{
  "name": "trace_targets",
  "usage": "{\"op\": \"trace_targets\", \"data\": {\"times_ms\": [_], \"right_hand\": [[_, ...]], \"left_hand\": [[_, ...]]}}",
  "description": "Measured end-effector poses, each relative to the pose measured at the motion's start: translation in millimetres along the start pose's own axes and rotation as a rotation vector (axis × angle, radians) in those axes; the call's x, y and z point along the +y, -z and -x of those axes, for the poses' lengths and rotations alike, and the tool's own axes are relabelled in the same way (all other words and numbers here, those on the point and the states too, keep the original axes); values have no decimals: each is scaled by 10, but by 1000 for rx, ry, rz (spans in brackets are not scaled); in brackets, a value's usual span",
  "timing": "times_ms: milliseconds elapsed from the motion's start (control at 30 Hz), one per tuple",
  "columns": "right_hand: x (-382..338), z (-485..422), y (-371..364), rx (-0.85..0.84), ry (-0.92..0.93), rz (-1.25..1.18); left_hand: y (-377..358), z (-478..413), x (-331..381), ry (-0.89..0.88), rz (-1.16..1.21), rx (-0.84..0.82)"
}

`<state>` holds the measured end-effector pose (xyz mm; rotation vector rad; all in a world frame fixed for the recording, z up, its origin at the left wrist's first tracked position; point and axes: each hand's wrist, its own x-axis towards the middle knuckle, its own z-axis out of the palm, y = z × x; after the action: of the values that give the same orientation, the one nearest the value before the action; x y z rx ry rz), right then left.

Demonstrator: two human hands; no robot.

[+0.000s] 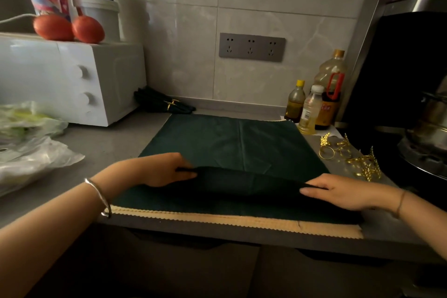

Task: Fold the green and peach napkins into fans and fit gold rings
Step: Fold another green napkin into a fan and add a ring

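Pinching the near fold of the soft, light dark-green cloth napkin [225, 143] spread on the grey counter [116, 138], my left hand [167, 172] and right hand [338, 191] grip its side edges, where limp fabric creases cleanly.

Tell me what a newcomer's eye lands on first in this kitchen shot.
First, the dark green napkin spread mid-counter, its near edge pinched into a pleat by the left hand and right hand. Then the gold rings glinting to its right, and two tomatoes on the white microwave at left.
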<state>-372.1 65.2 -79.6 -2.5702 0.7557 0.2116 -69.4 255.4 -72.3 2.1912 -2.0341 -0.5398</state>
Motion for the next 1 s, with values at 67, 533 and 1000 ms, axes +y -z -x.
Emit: {"op": "trace_targets", "data": {"times_ms": [67, 533, 1000], "right_hand": [[-10, 27, 115, -80, -47, -38], [263, -566, 660, 54, -88, 21], [931, -1925, 538, 473, -221, 174]], "left_hand": [[121, 11, -39, 35, 45, -73], [679, -626, -627, 228, 121, -48], [255, -2001, -1243, 411, -72, 529]]}}
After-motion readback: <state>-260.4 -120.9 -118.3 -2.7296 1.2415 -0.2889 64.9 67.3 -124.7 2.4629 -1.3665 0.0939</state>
